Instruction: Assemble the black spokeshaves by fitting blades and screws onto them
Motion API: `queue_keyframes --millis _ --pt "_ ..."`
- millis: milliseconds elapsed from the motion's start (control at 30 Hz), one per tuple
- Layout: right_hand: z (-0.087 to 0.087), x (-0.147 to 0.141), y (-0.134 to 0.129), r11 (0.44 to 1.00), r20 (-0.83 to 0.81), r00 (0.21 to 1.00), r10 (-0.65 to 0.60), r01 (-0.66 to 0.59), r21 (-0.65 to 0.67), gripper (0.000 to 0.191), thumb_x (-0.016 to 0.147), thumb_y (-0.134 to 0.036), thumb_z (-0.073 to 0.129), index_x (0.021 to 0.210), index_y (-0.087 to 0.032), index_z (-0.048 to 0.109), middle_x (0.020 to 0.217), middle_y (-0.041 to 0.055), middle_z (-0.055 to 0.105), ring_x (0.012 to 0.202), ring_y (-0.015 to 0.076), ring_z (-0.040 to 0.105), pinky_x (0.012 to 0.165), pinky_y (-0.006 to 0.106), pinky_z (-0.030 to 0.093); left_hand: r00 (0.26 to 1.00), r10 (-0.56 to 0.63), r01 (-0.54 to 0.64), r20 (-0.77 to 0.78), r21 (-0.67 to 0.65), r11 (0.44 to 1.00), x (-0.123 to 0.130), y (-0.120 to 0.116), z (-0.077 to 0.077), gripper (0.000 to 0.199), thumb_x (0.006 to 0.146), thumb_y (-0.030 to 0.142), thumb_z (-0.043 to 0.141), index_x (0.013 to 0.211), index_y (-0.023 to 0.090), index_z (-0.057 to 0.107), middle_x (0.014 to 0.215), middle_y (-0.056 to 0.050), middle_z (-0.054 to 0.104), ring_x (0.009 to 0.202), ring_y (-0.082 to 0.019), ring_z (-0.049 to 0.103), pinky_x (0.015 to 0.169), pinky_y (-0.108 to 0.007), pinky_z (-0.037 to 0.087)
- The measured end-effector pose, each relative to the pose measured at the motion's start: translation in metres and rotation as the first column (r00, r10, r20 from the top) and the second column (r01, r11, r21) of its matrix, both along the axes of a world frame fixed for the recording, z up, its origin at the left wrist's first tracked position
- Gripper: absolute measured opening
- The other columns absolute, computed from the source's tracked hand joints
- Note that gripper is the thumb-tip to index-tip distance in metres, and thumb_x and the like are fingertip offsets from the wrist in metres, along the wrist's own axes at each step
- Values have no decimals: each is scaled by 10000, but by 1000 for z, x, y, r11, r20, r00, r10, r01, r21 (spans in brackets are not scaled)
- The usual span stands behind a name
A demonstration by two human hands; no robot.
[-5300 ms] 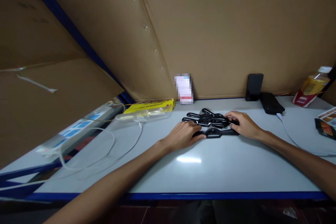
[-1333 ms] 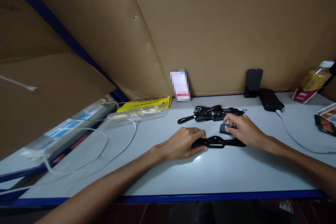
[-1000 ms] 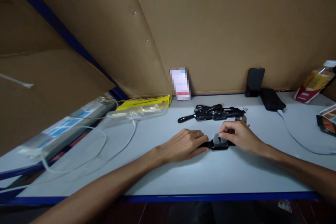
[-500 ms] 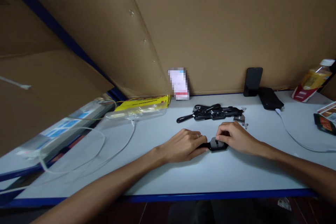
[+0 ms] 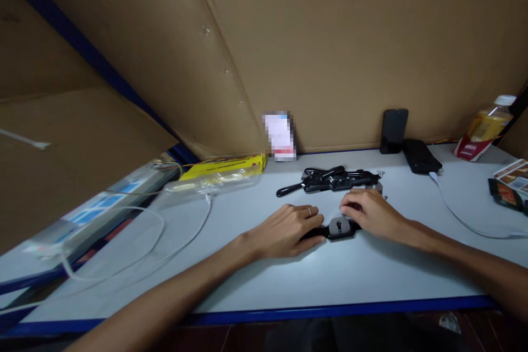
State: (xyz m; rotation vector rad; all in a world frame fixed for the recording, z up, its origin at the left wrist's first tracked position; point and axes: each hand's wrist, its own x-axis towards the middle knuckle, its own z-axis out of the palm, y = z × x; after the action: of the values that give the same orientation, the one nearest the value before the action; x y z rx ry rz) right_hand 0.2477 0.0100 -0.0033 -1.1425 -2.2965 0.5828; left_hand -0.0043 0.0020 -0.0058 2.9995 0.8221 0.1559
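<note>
A black spokeshave with a grey cap plate (image 5: 338,225) and a dark screw in its middle lies flat on the table in front of me. My left hand (image 5: 295,229) is closed around its left handle. My right hand (image 5: 369,213) is at the other end, hiding the right handle. Its thumb and fingertips are pinched just above the cap plate's right side; whether they hold a small part cannot be seen. Behind the hands lies a pile of more black spokeshaves (image 5: 330,180). Small metal plates and a wing-shaped screw (image 5: 380,174) sit at its right end, partly behind my right hand.
Toward the back are a yellow packet (image 5: 223,166), clear plastic packaging (image 5: 214,180), a propped card (image 5: 281,135), a phone (image 5: 394,131) and a black power bank (image 5: 421,157). A drink bottle (image 5: 482,129) stands at right. White cables (image 5: 163,225) cross the left side.
My right hand's fingertips have come off the screw, uncovering it and the cap plate. My left hand keeps its hold on the handle. The view has shifted slightly.
</note>
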Motion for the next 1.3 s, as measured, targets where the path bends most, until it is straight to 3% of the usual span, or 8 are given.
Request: queue_keyframes --millis 133,267,400,633,867,1000,1167,1300 --pt "21 32 18 969 224 954 -198 157 190 221 966 -211 512 838 -208 692 877 64 718 783 199 619 687 319 393 1000 -1 1 11 -37 999 -1 1 1 347 1054 452 405 883 189 553 816 -36 608 701 -171 552 583 -311 341" --pt "36 65 34 942 557 760 -335 251 224 219 933 -203 498 854 -199 702 794 82 696 664 199 586 582 305 276 999 -3 5 37 -54 999 -2 1 1 399 1057 504 382 876 189 547 806 -32 599 683 -168 544 577 -307 341" --pt "38 83 42 951 648 697 -308 249 184 218 907 -194 497 894 -199 714 810 94 692 636 191 575 582 300 258 999 -10 13 47 -56 998 -3 1 2 430 1059 529 359 876 189 548 803 -31 597 674 -166 545 574 -307 340" --pt "36 87 40 990 569 817 -99 141 -30 143 865 -294 596 901 -248 727 823 49 690 631 170 570 582 281 309 999 -13 15 48 -52 999 -2 1 3 426 1062 516 362 874 185 552 796 -33 599 672 -166 548 576 -299 335" --pt "28 98 54 919 551 736 -394 291 268 237 917 -233 534 1058 -224 723 969 110 731 788 253 648 660 331 383 999 -9 12 39 -58 998 -3 1 3 424 1060 520 368 880 186 558 803 -30 597 681 -166 552 575 -304 344" --pt "23 93 60 897 475 766 -434 316 310 268 940 -272 544 1138 -211 714 1154 119 722 967 304 661 733 375 456 998 -14 17 56 -57 998 -3 1 3 422 1060 515 367 874 188 558 795 -28 593 674 -164 544 570 -312 347" --pt "6 73 56 928 385 889 -248 105 357 326 993 -220 470 1228 -209 696 1255 112 698 1149 294 597 941 431 473 998 -24 26 63 -44 999 -2 1 3 423 1060 516 363 872 190 558 789 -30 595 668 -163 540 568 -313 343" --pt "-5 61 51 945 382 915 -129 -3 326 364 979 -202 506 1298 -227 679 1293 99 691 1154 298 590 983 475 471 999 -16 17 41 -34 999 -1 1 3 427 1061 521 358 868 194 551 794 -35 606 676 -168 550 572 -312 339"
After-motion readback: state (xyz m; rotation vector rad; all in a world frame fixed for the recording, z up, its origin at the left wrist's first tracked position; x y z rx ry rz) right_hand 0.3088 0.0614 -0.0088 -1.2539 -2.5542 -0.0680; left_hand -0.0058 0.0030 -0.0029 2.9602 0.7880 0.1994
